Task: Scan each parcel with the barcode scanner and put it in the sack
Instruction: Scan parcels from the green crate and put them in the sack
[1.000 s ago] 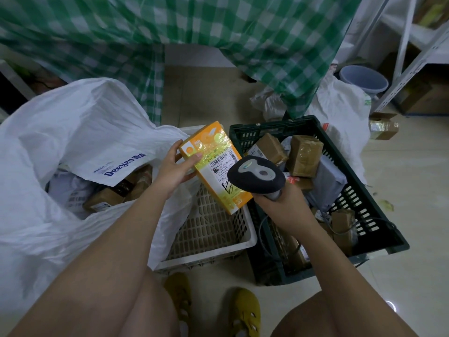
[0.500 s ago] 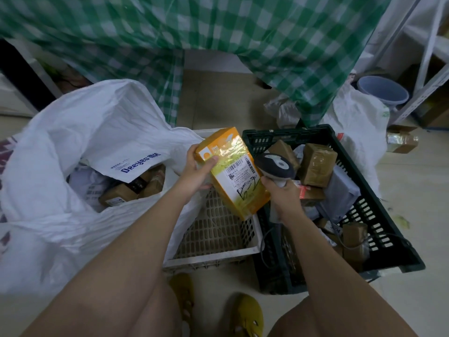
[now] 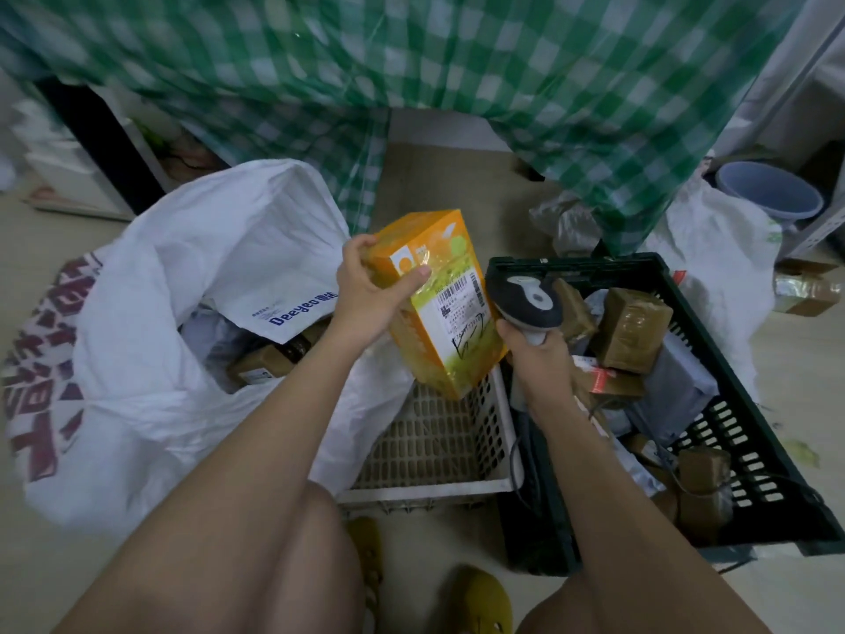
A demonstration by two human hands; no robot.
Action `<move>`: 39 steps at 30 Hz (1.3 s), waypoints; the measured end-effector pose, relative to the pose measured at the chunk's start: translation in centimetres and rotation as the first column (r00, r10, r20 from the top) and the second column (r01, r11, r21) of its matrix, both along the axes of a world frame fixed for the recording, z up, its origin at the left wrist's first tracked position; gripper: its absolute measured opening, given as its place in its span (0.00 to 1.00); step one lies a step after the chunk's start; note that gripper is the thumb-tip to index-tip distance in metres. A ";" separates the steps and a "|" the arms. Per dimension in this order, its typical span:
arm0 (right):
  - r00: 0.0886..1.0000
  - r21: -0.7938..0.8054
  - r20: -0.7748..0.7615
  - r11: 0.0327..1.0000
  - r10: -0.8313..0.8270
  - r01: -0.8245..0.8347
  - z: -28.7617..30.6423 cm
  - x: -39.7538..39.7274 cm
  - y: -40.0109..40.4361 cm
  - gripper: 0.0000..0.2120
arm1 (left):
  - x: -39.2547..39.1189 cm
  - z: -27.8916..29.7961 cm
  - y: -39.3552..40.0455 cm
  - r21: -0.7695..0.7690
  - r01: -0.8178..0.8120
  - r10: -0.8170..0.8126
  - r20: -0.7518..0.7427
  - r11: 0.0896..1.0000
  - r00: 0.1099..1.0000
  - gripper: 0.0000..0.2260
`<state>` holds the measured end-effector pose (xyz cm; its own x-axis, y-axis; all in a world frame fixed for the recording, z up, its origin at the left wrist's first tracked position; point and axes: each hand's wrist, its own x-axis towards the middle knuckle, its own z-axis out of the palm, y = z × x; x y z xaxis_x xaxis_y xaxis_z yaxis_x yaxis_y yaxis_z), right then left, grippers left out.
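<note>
1. Nearest the camera we see two bare knees and a pair of yellow slippers [image 3: 480, 601] on the pale floor [image 3: 804, 359].
2. The left forearm rises from lower left to the left hand [image 3: 366, 295]; its grip pinches the upper end of the orange parcel [image 3: 439, 304], thumb on the labelled face and fingers curled over the top left edge.
3. We note that the orange parcel is held in the air, tilted, above the white basket [image 3: 434, 446], its white shipping label and barcode facing up and to the right.
4. The right hand [image 3: 535, 359] wraps its grip round the handle of the barcode scanner [image 3: 526, 299]; the scanner's dark head sits just beside the parcel's label, at its right edge.
5. The white basket stands on the floor between the sack and the crate, and a grey cable hangs beside its right wall.
6. To the left, the white sack [image 3: 183, 276] lies open; inside we see brown parcels and a white mailer printed "Deeyeo" [image 3: 297, 308].
7. To the right, the dark green crate [image 3: 754, 450] holds taped brown boxes [image 3: 631, 331] and a grey mailer bag [image 3: 676, 386].
8. Beyond the crate we see a second white bag [image 3: 713, 267], a small brown box [image 3: 804, 286] on the floor and a blue bucket [image 3: 768, 189].
9. Farthest, a green checked cloth [image 3: 457, 61] hangs across the top of the view; it appears blurred.
</note>
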<state>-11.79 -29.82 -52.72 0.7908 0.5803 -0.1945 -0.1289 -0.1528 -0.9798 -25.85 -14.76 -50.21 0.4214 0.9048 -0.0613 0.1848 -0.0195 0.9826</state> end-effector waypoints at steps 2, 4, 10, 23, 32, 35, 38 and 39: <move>1.000 0.022 0.016 1.000 -0.016 0.015 0.3 -1.5 1.5 0.18 | -2.0 1.9 0.8 0.083 -0.092 0.090 0.030 0.992 0.996 0.34; 0.999 0.027 -0.004 0.998 -0.054 0.054 0.4 -3.1 3.1 0.20 | -4.0 3.9 1.6 0.300 -0.140 0.153 -0.019 0.944 0.988 0.33; 0.991 0.065 -0.126 0.996 -0.052 0.061 -1.2 -6.6 5.8 0.18 | -7.4 6.1 3.9 0.776 0.168 0.314 -0.430 0.608 0.847 0.41; 0.997 -0.211 -0.070 0.977 0.028 -0.042 -9.1 -5.3 14.0 0.25 | -11.5 -5.4 7.7 0.475 0.554 0.354 -0.880 0.684 0.317 0.50; 0.944 -0.542 0.005 0.795 0.328 -0.273 -15.9 -6.4 14.5 0.28 | -11.7 -7.0 8.4 0.495 0.586 0.362 -0.869 0.642 0.337 0.45; 0.927 -0.577 0.013 0.760 0.375 -0.300 -17.3 -7.1 13.5 0.37 | -12.3 -7.8 8.3 0.595 0.463 0.413 -0.798 0.657 0.439 0.35; 0.938 -0.589 0.025 0.763 0.346 -0.266 -18.5 -7.5 13.4 0.32 | -13.0 -7.9 8.5 0.690 0.390 0.517 -0.720 0.610 0.464 0.31; 0.944 -0.580 0.013 0.772 0.329 -0.261 -18.7 -7.5 13.5 0.28 | -12.9 -7.6 8.5 0.682 0.390 0.518 -0.727 0.619 0.450 0.33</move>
<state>-19.29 -16.37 -71.38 0.6346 0.6019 -0.4848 0.1150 -0.6939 -0.7109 -38.79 -6.29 -57.77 0.4932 0.8143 0.3061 0.8649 -0.4967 -0.0724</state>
